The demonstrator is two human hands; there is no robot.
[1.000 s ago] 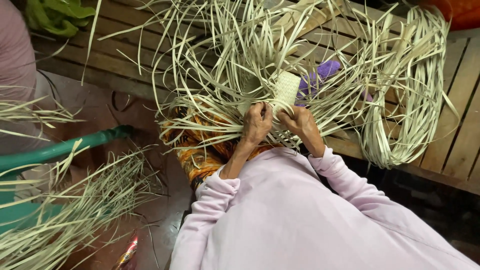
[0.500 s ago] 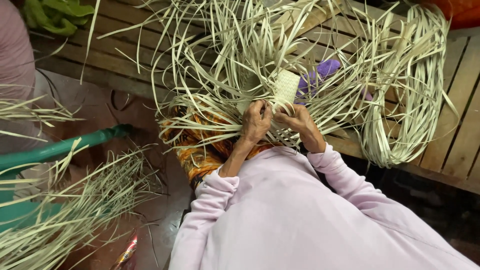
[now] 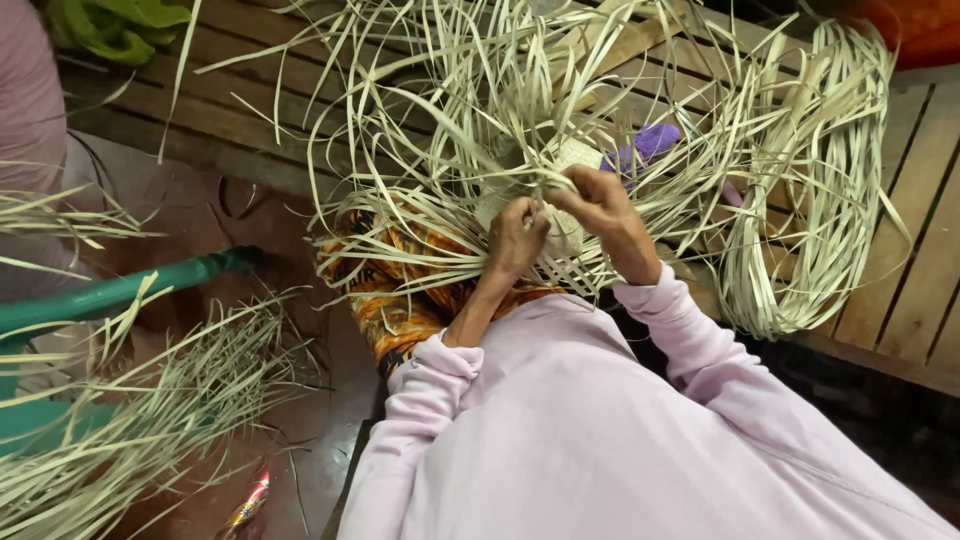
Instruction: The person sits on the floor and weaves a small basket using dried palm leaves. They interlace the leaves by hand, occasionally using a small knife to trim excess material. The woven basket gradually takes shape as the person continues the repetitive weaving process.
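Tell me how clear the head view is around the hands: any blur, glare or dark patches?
Head view: both hands, left hand and right hand, look sharp on the pale strips; soft even light, no glare; the lower right corner beside the wooden boards falls into shadow.

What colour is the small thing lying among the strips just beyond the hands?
Purple: the small object shows best in the head view, among pale straw-coloured strips.

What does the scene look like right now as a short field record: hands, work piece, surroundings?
left hand: closed on pale leaf strips at the woven piece
right hand: pinching strips above the woven piece
woven piece: small, pale, partly hidden by the hands
loose strips: fanning out in all directions
coiled strips: bundle to the right
surface: wooden slat platform
purple object: behind the strips, kind unclear
green pipe: left side
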